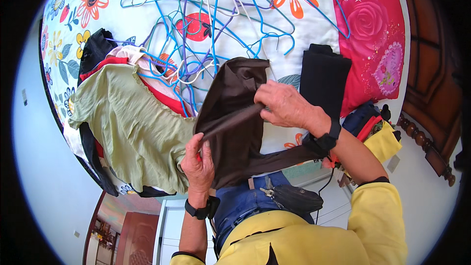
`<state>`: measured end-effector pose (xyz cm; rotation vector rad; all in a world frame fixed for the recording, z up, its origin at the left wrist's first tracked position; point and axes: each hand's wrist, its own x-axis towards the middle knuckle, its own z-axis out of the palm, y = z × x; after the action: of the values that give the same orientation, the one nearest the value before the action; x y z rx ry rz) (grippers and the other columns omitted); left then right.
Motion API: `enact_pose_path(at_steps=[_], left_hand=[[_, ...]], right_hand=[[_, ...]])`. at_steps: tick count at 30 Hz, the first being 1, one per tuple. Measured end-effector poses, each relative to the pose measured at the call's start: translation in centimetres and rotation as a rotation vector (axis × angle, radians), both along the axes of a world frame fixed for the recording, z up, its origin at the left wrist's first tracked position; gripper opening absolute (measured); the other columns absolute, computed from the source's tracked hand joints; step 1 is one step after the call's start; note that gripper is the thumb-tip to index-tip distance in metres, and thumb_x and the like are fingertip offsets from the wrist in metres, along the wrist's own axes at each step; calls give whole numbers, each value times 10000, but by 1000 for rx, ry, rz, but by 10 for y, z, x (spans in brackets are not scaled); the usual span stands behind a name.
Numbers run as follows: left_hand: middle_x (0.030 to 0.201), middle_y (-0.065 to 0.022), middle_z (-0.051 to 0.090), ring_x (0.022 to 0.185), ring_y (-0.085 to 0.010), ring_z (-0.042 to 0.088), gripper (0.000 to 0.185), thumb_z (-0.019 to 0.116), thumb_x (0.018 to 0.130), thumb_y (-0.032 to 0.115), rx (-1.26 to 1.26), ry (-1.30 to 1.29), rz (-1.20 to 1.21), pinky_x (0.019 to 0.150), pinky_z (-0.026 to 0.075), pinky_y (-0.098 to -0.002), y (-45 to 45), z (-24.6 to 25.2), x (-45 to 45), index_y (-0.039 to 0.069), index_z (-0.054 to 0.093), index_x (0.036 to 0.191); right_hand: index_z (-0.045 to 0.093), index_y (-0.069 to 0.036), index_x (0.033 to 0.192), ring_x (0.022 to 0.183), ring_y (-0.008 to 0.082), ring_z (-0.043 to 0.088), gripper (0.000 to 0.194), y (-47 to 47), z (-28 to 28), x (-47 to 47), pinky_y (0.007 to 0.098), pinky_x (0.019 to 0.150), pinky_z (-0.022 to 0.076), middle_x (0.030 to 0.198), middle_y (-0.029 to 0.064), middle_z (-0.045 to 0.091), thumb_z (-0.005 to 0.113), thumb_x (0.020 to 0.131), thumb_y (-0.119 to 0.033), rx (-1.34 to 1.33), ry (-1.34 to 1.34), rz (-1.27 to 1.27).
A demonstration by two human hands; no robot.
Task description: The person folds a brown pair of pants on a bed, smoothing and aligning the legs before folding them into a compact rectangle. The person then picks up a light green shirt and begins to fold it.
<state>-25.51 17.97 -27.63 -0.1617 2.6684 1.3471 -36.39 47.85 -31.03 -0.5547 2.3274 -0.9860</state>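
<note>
A dark brown long-sleeved garment (233, 154) lies in front of me on the bed. Between my two hands a fold of its cloth is stretched on a slant. My left hand (198, 162) pinches the left end of that fold with thumb and finger, beside a light green garment with a ruffled edge (128, 117). The other end is gripped by my right hand (289, 105), higher up and farther right. One brown sleeve runs right, under my right forearm. Just beyond my right wrist lies a folded black garment (323, 77).
Tangled blue, purple, green and white hangers (213, 18) spread over the flowered bedsheet (110, 11). A red rose-print pillow (368, 36) lies at right, near folded clothes (379, 143). Red, white and black garments lie under the green one. A carved wooden headboard (430, 44) stands far right.
</note>
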Motion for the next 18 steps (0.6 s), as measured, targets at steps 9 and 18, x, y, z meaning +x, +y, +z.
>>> enact_pose_path(at_steps=[9,18], left_hand=[[1620,-186,503,1287,-344,675,776,660,952,-62,104,-238,-5,1055,559,-406,12,-13,11,65,349,1652],[1650,-257,419,1515,-412,436,803,691,886,-43,28,-376,-144,1242,374,-458,19,-33,29,20,378,1622]], right_hand=[[744,-31,1181,835,287,724,477,-22,-28,-24,390,766,557,876,162,753,723,962,-454,93,-406,-489],[727,-3,1095,852,363,703,347,-53,-18,-51,394,799,549,938,209,741,697,954,-319,-411,-478,-123]])
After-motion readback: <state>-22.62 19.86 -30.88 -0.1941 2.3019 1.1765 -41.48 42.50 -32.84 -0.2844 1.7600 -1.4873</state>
